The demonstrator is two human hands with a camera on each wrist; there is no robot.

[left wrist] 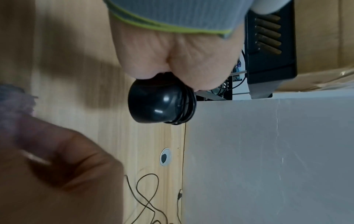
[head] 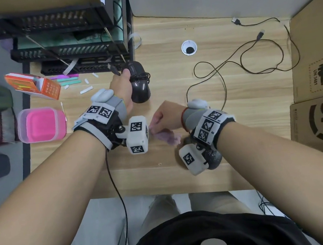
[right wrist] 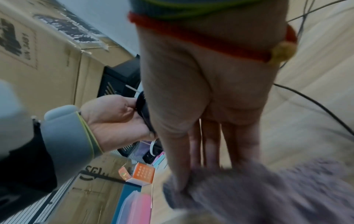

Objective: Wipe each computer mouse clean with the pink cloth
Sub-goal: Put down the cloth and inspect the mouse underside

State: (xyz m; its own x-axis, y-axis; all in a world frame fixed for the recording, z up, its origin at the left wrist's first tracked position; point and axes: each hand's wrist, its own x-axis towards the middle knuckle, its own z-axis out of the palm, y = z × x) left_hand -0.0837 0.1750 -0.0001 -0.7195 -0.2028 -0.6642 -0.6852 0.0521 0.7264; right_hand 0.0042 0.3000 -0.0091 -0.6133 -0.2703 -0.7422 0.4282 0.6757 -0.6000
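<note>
My left hand [head: 126,77] grips a glossy black mouse [head: 140,88] above the wooden desk, its cable wound round its body. The left wrist view has the mouse [left wrist: 157,104] sticking out of my closed palm [left wrist: 172,72]. Nearer to me, my right hand [head: 157,123] is on the fluffy pink-purple cloth [head: 169,137], which lies on the desk. In the right wrist view the thumb lies over the cloth [right wrist: 258,194] and the fingers [right wrist: 210,151] go behind it, pinching it. A second dark rounded mouse [head: 214,157] lies under my right wrist, partly hidden.
Loose black USB cables [head: 251,57] sprawl across the right of the desk near a cable hole [head: 189,48]. Cardboard boxes [head: 321,116] line the right edge. A black rack [head: 63,53], an orange box [head: 35,85] and a pink tub [head: 41,123] stand at the left.
</note>
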